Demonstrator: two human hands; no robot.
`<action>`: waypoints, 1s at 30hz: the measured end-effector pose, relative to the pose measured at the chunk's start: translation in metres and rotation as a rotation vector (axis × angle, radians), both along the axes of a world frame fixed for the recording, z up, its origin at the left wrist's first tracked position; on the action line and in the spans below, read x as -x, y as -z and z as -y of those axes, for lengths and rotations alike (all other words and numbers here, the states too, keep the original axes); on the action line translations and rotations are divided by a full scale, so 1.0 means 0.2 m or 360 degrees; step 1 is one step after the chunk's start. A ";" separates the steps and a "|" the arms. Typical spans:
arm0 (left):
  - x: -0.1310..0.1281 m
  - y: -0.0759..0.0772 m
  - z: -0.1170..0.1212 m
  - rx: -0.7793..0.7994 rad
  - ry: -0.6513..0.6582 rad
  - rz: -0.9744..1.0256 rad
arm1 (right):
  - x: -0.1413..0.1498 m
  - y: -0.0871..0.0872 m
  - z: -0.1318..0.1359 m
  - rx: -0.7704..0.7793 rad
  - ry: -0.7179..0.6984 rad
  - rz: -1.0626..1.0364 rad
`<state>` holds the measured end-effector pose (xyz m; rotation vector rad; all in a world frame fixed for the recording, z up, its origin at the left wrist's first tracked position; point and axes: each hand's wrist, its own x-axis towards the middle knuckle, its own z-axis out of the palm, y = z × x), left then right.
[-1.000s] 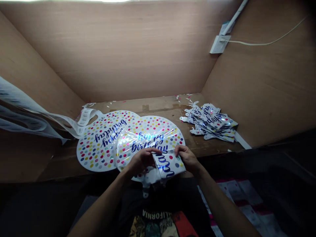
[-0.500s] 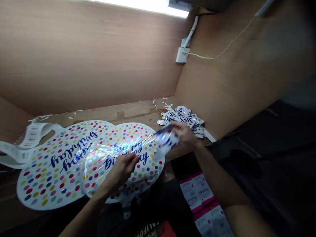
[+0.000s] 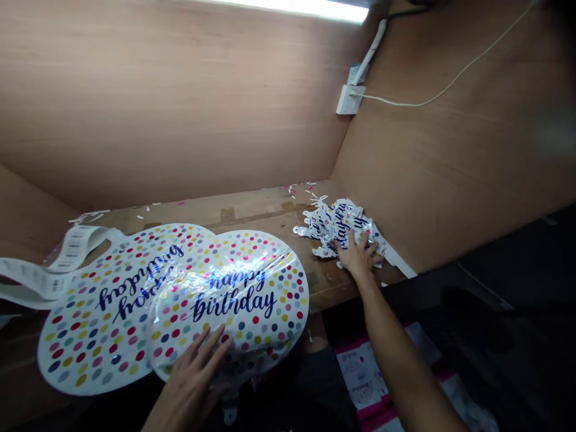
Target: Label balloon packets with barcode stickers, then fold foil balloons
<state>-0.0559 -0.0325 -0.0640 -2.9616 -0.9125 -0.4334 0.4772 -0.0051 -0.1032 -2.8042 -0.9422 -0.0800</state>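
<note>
Two flat foil balloons with coloured dots lie overlapping on the bench. The front balloon reads "happy birthday" in blue; the back balloon is turned the other way, under its left side. My left hand rests on the lower edge of the front balloon, fingers stretched out. Over at the right, my right hand lies spread on a pile of folded foil balloons with the same blue lettering. A tab of the front balloon hangs below the bench edge.
A curled strip of white labels lies at the left. Paper scraps are scattered along the back wall. A white socket with a cable is on the wall corner. Pink and white packages sit below the bench at right.
My right hand has put the folded foil balloon onto the pile and opened over it. My left hand has unclenched and moved down and left on the front balloon.
</note>
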 end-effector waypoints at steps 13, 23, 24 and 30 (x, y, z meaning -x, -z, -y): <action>0.05 0.07 -0.08 0.0202 0.0012 -0.0026 | -0.13 -0.31 -0.84 0.0059 -0.0277 -0.0324; -0.08 -0.11 -0.28 0.1190 -0.0236 0.0069 | 0.85 -0.31 -0.06 -0.0091 -0.2337 -0.0845; -0.08 -0.13 -0.31 0.1274 -0.0255 0.0071 | 0.96 -0.29 0.07 -0.0055 -0.2447 -0.0782; -0.10 -0.26 -0.44 0.1562 -0.0227 0.0043 | 1.20 -0.29 0.31 -0.0170 -0.2290 -0.0248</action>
